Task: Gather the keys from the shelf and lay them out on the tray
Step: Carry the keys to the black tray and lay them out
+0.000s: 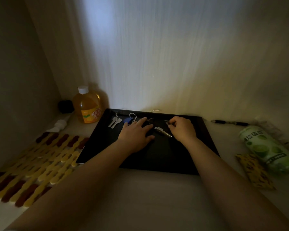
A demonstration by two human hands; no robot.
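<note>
- Flat black glossy tray (pixel 97 147) carries silver keys (pixel 114 122) and a blue fob (pixel 128 120).
- Left hand (pixel 135 135) lies with fingers straight on a dark key bunch (pixel 149 125).
- Right hand (pixel 183 129) pinches a small metal ring (pixel 167 122).

A dim household shelf nook — pale board walls close in. Juice bottle (pixel 88 106), bag roll (pixel 265 148), pen (pixel 228 122) — home clutter.

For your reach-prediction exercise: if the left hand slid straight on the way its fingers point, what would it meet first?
The left hand points up and right across the tray. Its fingertips already lie on a dark key bunch, so that comes first; beyond it, probably the tray's far rim, though depth is unclear.
</note>
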